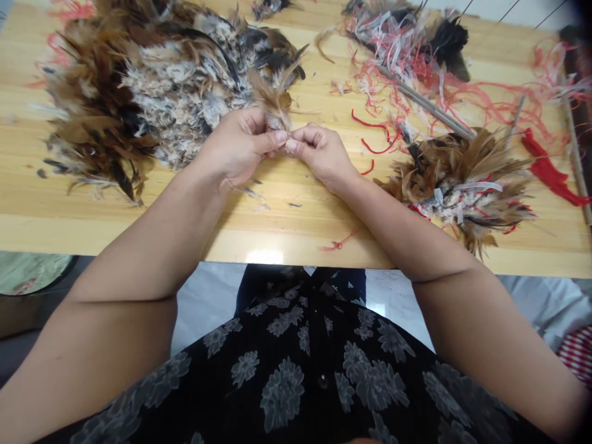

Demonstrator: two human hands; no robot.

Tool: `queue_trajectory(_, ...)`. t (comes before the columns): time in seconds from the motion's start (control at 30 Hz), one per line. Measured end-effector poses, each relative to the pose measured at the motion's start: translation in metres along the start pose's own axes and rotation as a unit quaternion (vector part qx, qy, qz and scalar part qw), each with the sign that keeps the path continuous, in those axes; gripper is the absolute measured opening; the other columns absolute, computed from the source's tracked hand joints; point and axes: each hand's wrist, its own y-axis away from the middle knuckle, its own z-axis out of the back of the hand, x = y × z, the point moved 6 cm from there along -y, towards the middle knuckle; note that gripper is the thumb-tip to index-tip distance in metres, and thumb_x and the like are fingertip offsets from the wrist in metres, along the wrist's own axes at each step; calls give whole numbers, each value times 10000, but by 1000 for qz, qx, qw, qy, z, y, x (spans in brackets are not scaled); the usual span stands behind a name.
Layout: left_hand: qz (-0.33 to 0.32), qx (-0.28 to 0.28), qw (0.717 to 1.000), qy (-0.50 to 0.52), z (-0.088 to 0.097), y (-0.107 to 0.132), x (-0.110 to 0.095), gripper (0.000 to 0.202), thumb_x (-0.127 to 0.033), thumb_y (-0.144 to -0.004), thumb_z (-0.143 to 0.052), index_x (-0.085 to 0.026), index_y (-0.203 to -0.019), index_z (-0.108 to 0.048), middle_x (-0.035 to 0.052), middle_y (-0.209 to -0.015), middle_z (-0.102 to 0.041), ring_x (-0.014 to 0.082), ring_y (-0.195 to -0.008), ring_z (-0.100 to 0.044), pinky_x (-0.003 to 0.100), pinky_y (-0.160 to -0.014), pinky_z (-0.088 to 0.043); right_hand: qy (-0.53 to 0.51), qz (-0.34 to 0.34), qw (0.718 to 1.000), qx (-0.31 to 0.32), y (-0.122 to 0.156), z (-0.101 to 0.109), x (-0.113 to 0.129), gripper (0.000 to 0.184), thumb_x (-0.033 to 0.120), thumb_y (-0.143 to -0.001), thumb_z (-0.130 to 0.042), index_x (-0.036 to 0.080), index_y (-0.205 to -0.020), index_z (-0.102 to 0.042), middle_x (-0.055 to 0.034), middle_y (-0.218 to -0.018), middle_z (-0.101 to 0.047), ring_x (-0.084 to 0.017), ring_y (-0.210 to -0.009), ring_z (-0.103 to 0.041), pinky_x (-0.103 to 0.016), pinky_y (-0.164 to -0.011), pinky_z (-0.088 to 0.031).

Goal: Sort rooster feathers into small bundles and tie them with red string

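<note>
My left hand (238, 148) and my right hand (321, 154) meet above the wooden table (296, 209), fingertips touching. Both pinch the quill ends of a small bunch of brown feathers (272, 95) that fans upward from the fingers. A big heap of brown, black and grey-white feathers (152, 86) lies just left of my left hand. A smaller bundle of brown feathers with white and red strips (462, 179) rests to the right of my right forearm.
Red strings and white strips (407, 68) are strewn over the far right of the table, with thin sticks (425, 105) and a red cloth piece (550, 172). Another dark feather bundle (444, 40) lies at the back. The table's front edge runs before my lap.
</note>
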Motion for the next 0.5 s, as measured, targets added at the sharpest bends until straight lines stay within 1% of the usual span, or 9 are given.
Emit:
queue_trajectory(0.07, -2, -5, 1000, 3, 2, -1, 0, 646, -581, -775, -1346, -273, -871, -787, 40, -888, -751, 257, -831, -747, 415, -818, -627, -17, 1, 1000, 5, -2, -1, -2, 670, 802, -1007, -1036, 252, -857, -685, 17, -855, -613, -196, -961, -626, -356, -982, -611)
queue_trajectory(0.17, 5, -15, 1000, -2, 4, -3, 3, 641, -548, -751, -1353, -287, -880, -782, 36, -898, -777, 306, -931, -830, 420, -863, -683, -32, -2, 999, 11, -4, -2, -6, 699, 814, -995, -1041, 252, -843, -654, 34, -820, -568, -168, -892, -560, -330, -906, -579)
queue_trajectory(0.23, 2, -15, 1000, -4, 3, -4, 5, 662, -597, -706, -1359, -300, -866, -790, 37, -910, -810, 327, -978, -846, 449, -913, -719, -32, -4, 999, 11, -4, -2, -5, 708, 795, -980, -1064, 255, -821, -635, 32, -826, -558, -168, -890, -554, -331, -909, -581)
queue_trajectory(0.3, -3, 0, 1000, 5, -2, -5, 3, 695, -696, -648, -1356, -311, -835, -808, 37, -916, -826, 319, -950, -824, 497, -963, -736, -22, -8, 1000, 7, -4, -1, -3, 719, 788, -963, -1082, 265, -802, -615, 23, -835, -560, -187, -920, -582, -345, -940, -604)
queue_trajectory(0.4, -8, 38, 999, 11, -11, -3, -10, 713, -807, -565, -1334, -333, -811, -861, 45, -909, -819, 319, -899, -792, 565, -1012, -734, -2, -16, 1000, 2, -3, 0, -2, 738, 779, -953, -1093, 282, -782, -575, 11, -830, -561, -222, -964, -614, -377, -993, -646)
queue_trajectory(0.47, -19, 46, 999, -21, -12, 4, -29, 650, -791, -593, -1317, -360, -838, -897, 55, -924, -822, 351, -927, -798, 595, -1045, -728, -4, -20, 1000, -2, -4, 1, -2, 726, 734, -978, -1090, 283, -784, -555, 14, -822, -557, -221, -961, -616, -384, -1014, -662)
queue_trajectory(0.5, -31, 36, 998, -51, -9, 8, -41, 599, -754, -616, -1312, -379, -822, -892, 53, -902, -804, 354, -905, -784, 599, -1026, -722, -11, -22, 1000, -4, -4, 2, -2, 703, 696, -1004, -1080, 279, -794, -554, 19, -822, -555, -213, -953, -613, -381, -1018, -663)
